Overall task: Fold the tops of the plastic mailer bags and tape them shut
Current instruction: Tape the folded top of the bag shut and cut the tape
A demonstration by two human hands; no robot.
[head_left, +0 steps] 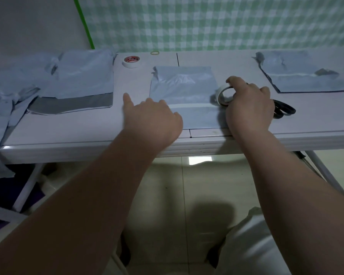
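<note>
Pressing the mailer bag flat with the relaxed left hand, the right hand gripping the tape roll should draw tape straight.

A bare strip of table was left between the left pile of mailers and the centre mailer. It was blocked at the far end by a spare roll of tape and crossed near the front by the left hand. The gap between the centre mailer and the right mailer was taken up toward the front by the right hand, the tape roll gripped in it and the scissors. Only 1 rubber band was seen along the back edge.
</note>
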